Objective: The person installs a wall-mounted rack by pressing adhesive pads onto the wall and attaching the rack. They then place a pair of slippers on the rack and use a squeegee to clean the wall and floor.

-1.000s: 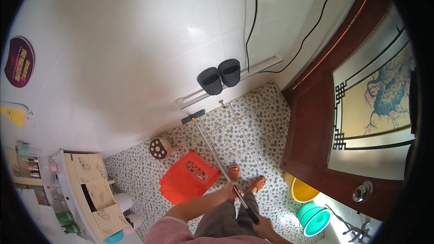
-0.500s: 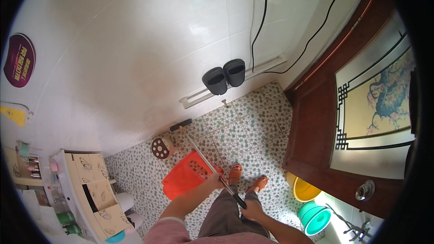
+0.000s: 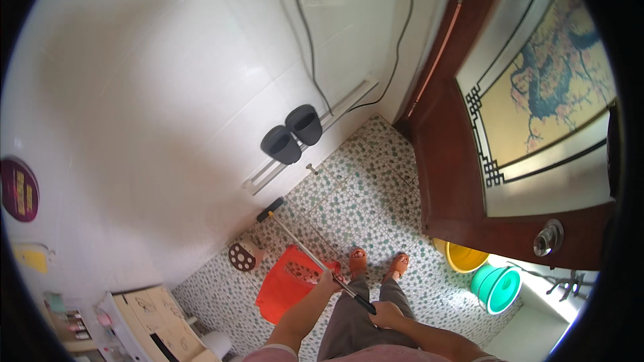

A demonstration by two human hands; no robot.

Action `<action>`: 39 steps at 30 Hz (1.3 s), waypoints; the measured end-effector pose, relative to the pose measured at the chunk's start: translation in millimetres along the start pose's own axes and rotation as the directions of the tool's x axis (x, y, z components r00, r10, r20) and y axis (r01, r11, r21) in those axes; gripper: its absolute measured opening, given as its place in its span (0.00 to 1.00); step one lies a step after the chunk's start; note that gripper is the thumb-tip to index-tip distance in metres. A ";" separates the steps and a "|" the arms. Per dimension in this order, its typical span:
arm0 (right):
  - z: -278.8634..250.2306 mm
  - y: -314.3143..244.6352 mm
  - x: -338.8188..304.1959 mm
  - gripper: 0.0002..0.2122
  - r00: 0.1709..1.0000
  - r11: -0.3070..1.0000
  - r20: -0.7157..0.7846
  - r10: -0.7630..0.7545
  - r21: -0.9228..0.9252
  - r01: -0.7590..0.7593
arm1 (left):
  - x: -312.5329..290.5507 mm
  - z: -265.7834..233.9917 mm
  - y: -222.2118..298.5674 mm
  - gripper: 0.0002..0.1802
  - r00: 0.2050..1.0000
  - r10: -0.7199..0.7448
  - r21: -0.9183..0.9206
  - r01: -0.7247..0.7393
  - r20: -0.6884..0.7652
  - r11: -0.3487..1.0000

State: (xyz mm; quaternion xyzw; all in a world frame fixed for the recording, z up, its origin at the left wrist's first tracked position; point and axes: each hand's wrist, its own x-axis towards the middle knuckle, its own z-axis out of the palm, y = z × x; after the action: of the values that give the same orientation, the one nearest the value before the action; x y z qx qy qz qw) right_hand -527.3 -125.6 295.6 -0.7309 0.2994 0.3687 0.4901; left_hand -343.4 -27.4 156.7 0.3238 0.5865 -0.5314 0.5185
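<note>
My left hand [image 3: 329,284] wraps the pole [image 3: 299,242]; right hand [image 3: 388,315] closed at its near end. Dark head [image 3: 270,210] far left, by the wall [image 3: 168,127] foot. Judged step: working that edge; next stroke calls for clearing the red plastic piece [image 3: 272,291].

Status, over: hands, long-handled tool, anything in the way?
Left hand gripping the pole, right hand at the black grip. Long-handled tool: dark head at the wall's foot. Red stool partly behind the pole; contact unclear.
</note>
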 end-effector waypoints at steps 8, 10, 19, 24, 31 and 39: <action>-11.8 43.5 -93.9 0.12 0.990 0.983 -0.018 0.143 0.120 -0.140 | 7.9 -7.2 -74.7 0.22 0.991 -0.133 0.241 0.123 0.026 0.963; -10.3 45.1 -69.3 0.12 0.985 0.988 -0.078 0.151 0.033 -0.149 | 24.0 4.6 -62.2 0.23 0.992 -0.125 0.255 0.121 -0.002 0.959; 33.9 67.0 -49.0 0.19 0.924 0.932 -0.140 0.355 -0.028 -0.362 | 73.8 1.6 -80.3 0.23 0.995 0.039 0.156 -0.024 -0.089 0.988; 24.9 86.3 -55.2 0.21 0.890 0.901 -0.157 0.428 0.007 -0.433 | 78.3 26.1 -106.1 0.22 0.988 0.155 0.215 -0.146 -0.024 0.966; 10.7 93.7 -119.0 0.20 0.916 0.931 -0.177 0.360 0.131 -0.340 | 80.6 39.1 -38.2 0.14 0.972 0.153 0.222 -0.191 0.176 0.956; -3.1 62.5 -46.1 0.18 0.961 0.976 -0.195 0.194 0.135 -0.170 | 90.0 37.4 -10.6 0.14 0.930 0.333 0.129 -0.354 0.157 0.926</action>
State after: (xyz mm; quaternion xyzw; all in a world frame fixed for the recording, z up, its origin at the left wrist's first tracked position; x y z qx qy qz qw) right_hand -601.8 -146.2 303.7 -0.7047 0.4358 0.3163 0.4620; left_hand -366.1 -81.1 77.9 0.4250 0.4418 -0.4966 0.6145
